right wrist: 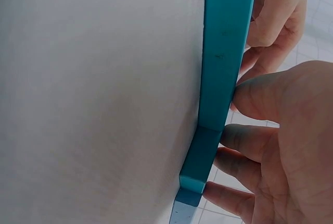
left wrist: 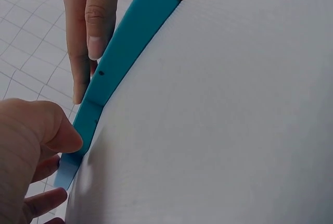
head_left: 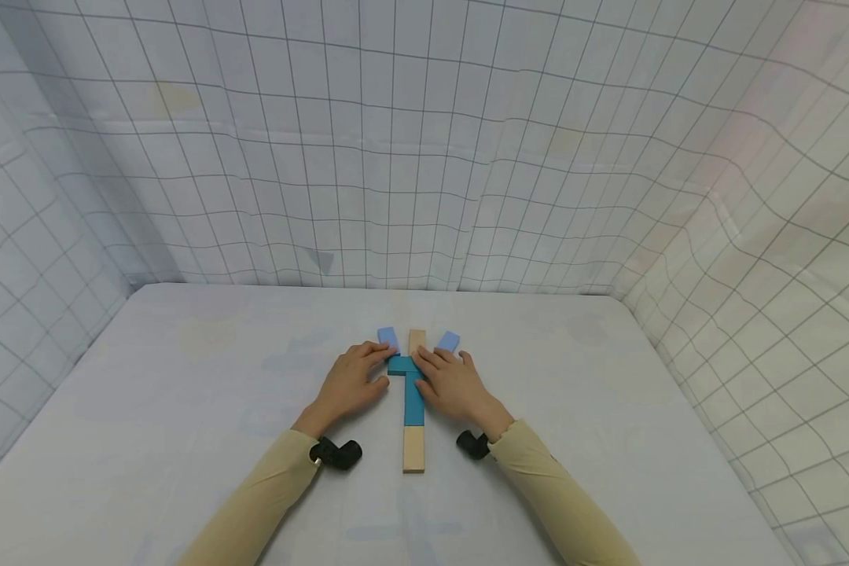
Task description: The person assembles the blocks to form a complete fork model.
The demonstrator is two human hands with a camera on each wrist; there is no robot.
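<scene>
Teal blocks form a T, with a crossbar [head_left: 399, 365] at the far end and a long stem [head_left: 413, 405] running toward the person. My left hand [head_left: 354, 380] reaches in from the left, fingertips at the near end of a lavender block [head_left: 387, 338] beside the crossbar's left end. From the other side, my right hand [head_left: 456, 387] lays its fingers over the crossbar's right end, with its thumb at the stem. A second lavender block [head_left: 449, 341] slants just beyond those fingers. Between the lavender blocks, a plain wooden block [head_left: 417, 339] points away from the crossbar.
Another plain wooden block [head_left: 413, 450] continues the stem at its near end. White cloth covers the table [head_left: 205, 440]. Grid-patterned white curtains [head_left: 424, 157] rise behind the table and at both sides. Black wrist cameras [head_left: 336, 453] sit low over the cloth.
</scene>
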